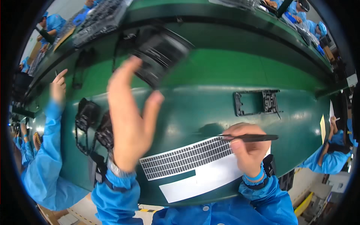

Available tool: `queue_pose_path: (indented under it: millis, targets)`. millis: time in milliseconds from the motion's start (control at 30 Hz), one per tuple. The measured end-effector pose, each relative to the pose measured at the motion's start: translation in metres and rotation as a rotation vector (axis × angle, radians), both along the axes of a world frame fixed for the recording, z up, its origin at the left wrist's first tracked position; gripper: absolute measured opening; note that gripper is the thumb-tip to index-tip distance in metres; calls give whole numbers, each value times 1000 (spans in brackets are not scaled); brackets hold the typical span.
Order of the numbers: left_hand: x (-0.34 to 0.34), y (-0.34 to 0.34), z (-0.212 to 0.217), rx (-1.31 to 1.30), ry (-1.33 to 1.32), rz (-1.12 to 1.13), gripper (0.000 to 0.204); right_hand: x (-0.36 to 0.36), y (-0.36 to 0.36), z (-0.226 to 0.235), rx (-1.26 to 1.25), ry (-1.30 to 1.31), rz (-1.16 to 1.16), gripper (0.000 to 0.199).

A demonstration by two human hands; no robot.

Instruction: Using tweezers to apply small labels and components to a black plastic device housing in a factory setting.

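Blurred by motion, my left hand [129, 116] reaches over the far part of the bench. A black rectangular plastic housing [163, 56], also blurred, sits between its thumb and fingers and appears gripped at one edge. My right hand [248, 150] pinches black tweezers [258, 137], their tip pointing left over the end of a sticker sheet [187, 158]. Rows of small black rectangles cover that white sheet. A blank white paper [210, 180] lies on its near side, partly under my right hand. Beyond that hand, a black plastic frame [258, 103] rests flat on the bench.
Black parts with straps or cables [88, 116] lie left of my left forearm. A co-worker's hand [58, 88] and blue sleeve are at the left. A raised shelf [210, 18] runs along the back, carrying bagged black parts [99, 26]. Another person [330, 150] works at the right.
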State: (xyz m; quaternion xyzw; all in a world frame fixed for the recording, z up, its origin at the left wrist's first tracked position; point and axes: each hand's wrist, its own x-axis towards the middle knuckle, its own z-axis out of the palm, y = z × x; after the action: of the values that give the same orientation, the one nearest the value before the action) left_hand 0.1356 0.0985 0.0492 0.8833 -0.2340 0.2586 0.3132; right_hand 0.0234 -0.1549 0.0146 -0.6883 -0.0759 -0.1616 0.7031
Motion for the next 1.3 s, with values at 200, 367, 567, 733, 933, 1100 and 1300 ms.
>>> queue_pose_path:
  millis: [200, 367, 567, 733, 933, 1100, 1300]
  targets:
    - [-40, -15, -47, 91, 379, -381, 69, -12, 23, -8, -264, 178, 153, 20]
    - [-39, -5, -60, 155, 432, -410, 72, -10, 31, -27, -353, 281, 115, 19]
    - [-38, 2, -60, 176, 546, -392, 78, -6, 25, -28, -476, 276, 144, 22]
    - [-36, 3, -62, 178, 555, -384, 72, 2, 25, -21, -553, 227, 223, 22]
    - [-35, 2, -65, 186, 552, -381, 68, 3, 21, -26, -532, 92, 308, 32]
    - [-35, 1, -66, 194, 539, -379, 68, 3, 18, -24, -545, 86, 325, 34]
    - [-35, 0, -65, 194, 537, -380, 67, 3, 19, -25, -533, 90, 345, 32]
